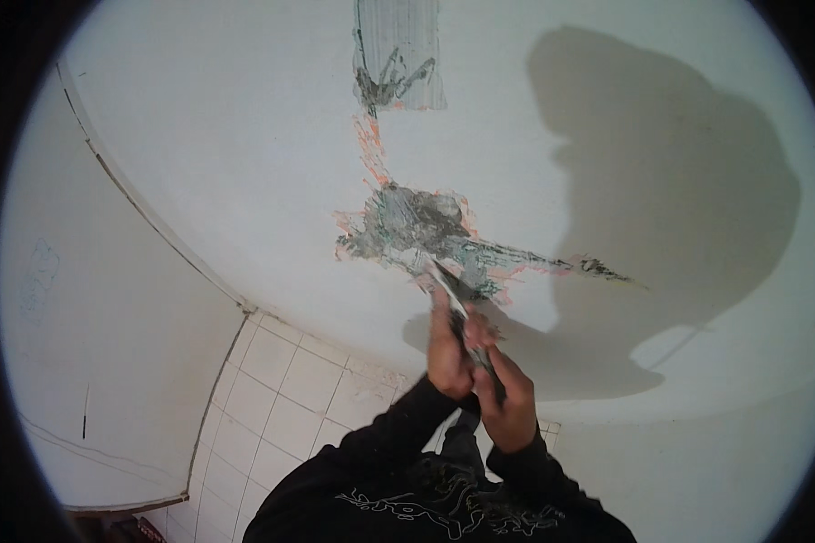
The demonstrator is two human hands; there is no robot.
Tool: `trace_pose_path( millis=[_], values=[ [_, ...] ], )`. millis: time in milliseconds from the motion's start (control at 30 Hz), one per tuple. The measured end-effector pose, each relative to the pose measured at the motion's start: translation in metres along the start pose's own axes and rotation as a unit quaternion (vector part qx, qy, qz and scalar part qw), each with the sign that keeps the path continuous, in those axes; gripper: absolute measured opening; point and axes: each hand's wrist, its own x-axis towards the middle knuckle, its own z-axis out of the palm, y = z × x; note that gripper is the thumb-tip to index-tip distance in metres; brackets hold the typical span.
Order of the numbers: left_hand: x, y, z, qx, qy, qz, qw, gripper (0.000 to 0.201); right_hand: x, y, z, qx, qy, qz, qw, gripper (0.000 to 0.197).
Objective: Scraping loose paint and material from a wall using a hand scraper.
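Long, narrow, pale-and-dark hand tool (457, 306): we see it just off centre toward 5 o'clock, its tip pointing to 11 at the lower edge of a rough grey-green wall patch (417, 217); blur hides whether they touch.
Bare right hand (512, 407): at 5 o'clock, its grip closed around the tool's dark lower part.
Bare left hand (448, 353): also at 5, nearer the tip, lying along the tool; blur leaves us unable to tell how tight its grip is.
White painted wall (244, 181): bears the patch and, at 12 o'clock, a streaky grey rectangular strip (398, 45).
Dark tapering streak (598, 266): runs from the patch toward 3 o'clock.
Large soft-edged grey shadow (679, 181): falls across the wall between 2 and 3.
Pale square-tiled floor (308, 380): shows at 7.
Black long-sleeved top with white linework (335, 480): covers our wearer at 6.
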Motion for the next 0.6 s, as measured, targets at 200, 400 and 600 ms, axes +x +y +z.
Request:
trace_pose_path(
  millis=[200,400,600],
  values=[
    [-0.008,-0.019,-0.005,0.083,0.019,-0.02,0.996,0.044,-0.022,0.013,-0.013,0.005,-0.006,-0.005,1.0,0.031],
    [0.004,0.02,-0.008,-0.029,-0.033,0.032,0.999,0.046,0.005,-0.012,0.007,-0.013,-0.019,-0.056,0.998,0.032],
    [-0.01,-0.017,-0.008,0.048,0.056,-0.026,0.997,0.041,-0.024,0.011,-0.011,0.046,-0.062,0.111,0.991,0.035]
  ],
)
